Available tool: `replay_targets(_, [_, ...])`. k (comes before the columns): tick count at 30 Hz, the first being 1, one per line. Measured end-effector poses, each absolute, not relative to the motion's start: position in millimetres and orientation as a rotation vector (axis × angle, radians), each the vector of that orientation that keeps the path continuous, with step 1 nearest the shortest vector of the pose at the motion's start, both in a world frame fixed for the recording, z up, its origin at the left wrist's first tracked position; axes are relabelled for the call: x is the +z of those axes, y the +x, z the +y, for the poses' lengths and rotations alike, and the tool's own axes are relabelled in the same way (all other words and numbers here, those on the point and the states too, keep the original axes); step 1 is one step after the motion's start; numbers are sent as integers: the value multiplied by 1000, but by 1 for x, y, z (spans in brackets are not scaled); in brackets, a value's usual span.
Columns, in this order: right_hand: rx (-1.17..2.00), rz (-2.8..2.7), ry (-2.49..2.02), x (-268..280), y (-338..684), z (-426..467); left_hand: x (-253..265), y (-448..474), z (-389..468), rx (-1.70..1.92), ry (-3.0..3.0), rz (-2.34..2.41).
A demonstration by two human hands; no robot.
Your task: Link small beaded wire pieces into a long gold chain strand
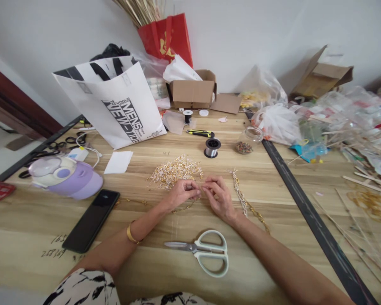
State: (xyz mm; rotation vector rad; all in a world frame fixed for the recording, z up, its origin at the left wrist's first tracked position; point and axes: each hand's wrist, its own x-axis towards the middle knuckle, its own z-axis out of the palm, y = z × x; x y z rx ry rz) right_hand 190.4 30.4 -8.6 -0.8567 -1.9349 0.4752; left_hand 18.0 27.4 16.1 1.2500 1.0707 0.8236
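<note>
My left hand [188, 191] is closed in a pinch just in front of a loose pile of small gold and clear beads [178, 169]. Close beside it, my right hand [218, 195] also pinches, and the fingertips of both almost meet. Whatever lies between them is too small to make out. A thin beaded strand [184, 208] curves on the table below my left hand. To the right of my right hand lie a silvery beaded strand [240, 192] and a gold one [258, 215]. Scissors with pale green handles [211, 253] rest nearer to me.
Behind the beads stand a wire spool [212, 148], a yellow-black utility knife [200, 133] and a glass jar [245, 144] of small beads. At left are a black phone [91, 220], a purple bottle [71, 178] and a white bag [114, 106]. Plastic bags and sticks crowd the right.
</note>
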Motion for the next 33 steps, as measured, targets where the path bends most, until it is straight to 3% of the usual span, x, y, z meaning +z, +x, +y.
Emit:
replay_targets(10, [389, -2108, -700, -9, 190, 28, 15, 17, 26, 805, 1292, 1060])
replay_targets(33, [595, -2049, -758, -8, 191, 34, 19, 15, 26, 830, 1268, 1103])
